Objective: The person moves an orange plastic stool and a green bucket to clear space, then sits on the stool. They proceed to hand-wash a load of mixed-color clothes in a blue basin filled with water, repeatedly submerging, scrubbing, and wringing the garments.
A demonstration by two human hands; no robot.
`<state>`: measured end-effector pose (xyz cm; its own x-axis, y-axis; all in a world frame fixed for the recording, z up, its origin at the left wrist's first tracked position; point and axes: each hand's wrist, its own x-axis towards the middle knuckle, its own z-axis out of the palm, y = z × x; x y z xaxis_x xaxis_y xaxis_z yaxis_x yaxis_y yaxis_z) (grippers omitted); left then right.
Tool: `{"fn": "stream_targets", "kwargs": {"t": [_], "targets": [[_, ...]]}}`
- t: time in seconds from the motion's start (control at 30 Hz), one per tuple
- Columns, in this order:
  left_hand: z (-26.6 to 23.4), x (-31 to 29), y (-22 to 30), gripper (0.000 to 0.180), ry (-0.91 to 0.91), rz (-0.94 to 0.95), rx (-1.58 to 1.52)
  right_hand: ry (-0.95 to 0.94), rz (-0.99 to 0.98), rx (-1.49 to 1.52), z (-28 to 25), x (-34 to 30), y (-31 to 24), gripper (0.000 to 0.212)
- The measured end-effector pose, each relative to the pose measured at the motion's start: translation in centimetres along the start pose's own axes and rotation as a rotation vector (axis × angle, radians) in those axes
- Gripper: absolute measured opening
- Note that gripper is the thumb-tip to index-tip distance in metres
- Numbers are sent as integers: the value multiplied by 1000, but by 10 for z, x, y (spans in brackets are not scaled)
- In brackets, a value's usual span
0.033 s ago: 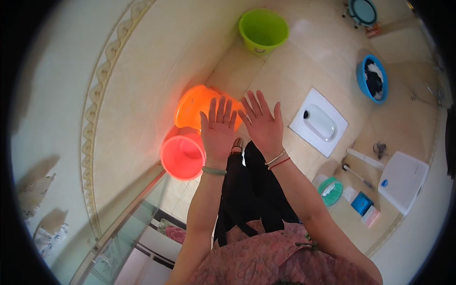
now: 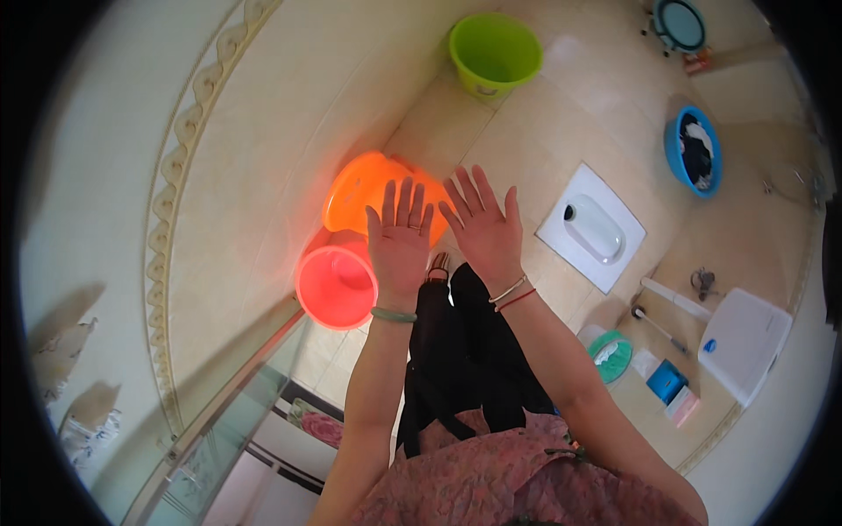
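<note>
My left hand (image 2: 401,252) is raised in front of me, palm toward me and fingers stretched apart. It wears a ring, and a green bangle (image 2: 393,315) circles that wrist. Close beside it, my right hand (image 2: 485,235) is held the same way, palm showing and fingers spread, with thin red and pale bracelets at the wrist. Both are empty. Below them in the view lie a large orange plastic thing (image 2: 349,195), partly hidden by the hands, and a pink bucket (image 2: 307,302) to the left of my left hand.
A green tub (image 2: 474,81) stands at the far wall. To the right are a white squat toilet (image 2: 592,230) set in the tiled floor, a blue basin (image 2: 674,153) of clothes, a green-lined bin (image 2: 619,361) and a white cistern (image 2: 747,342). A glass door (image 2: 224,421) is at lower left.
My hands keep the same spread pose. The surroundings have shifted very slightly in the view.
</note>
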<state>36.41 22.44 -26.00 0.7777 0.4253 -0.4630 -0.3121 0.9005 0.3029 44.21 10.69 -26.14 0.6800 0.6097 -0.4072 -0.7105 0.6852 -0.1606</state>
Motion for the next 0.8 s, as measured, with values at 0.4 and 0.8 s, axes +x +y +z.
{"fn": "stream_targets", "kwargs": {"t": [0.4, 0.8], "targets": [[-153, 50, 30, 53, 275, 169, -10, 165, 220, -51, -145, 80, 80, 68], [-207, 113, 87, 55, 280, 266, 582, 485, 88, -154, -297, 95, 118, 68]]}}
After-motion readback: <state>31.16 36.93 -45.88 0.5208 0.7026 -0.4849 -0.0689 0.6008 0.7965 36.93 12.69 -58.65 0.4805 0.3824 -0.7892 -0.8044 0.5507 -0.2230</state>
